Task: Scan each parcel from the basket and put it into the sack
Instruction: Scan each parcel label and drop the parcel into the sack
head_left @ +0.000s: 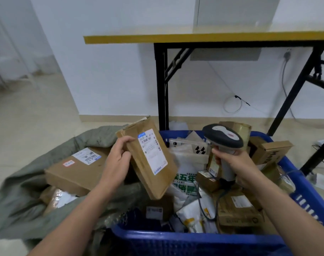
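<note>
My left hand [117,163] grips a flat brown cardboard parcel [148,163] by its left edge, held tilted with its white shipping label facing up, above the gap between sack and basket. My right hand [237,163] holds a grey handheld scanner [223,138] by its handle, the head pointing left toward the parcel. The blue plastic basket [194,241] below is full of several boxes and white mailer bags. At the left lies the open grey-green sack [19,200], holding a large brown box [74,169] with a label and a wrapped packet underneath.
A yellow-topped folding table [203,36] with black legs stands behind the basket, against a white wall. Cables hang and coil on the floor under it. The scanner's cord trails down over the basket's parcels. Pale floor shows at the left.
</note>
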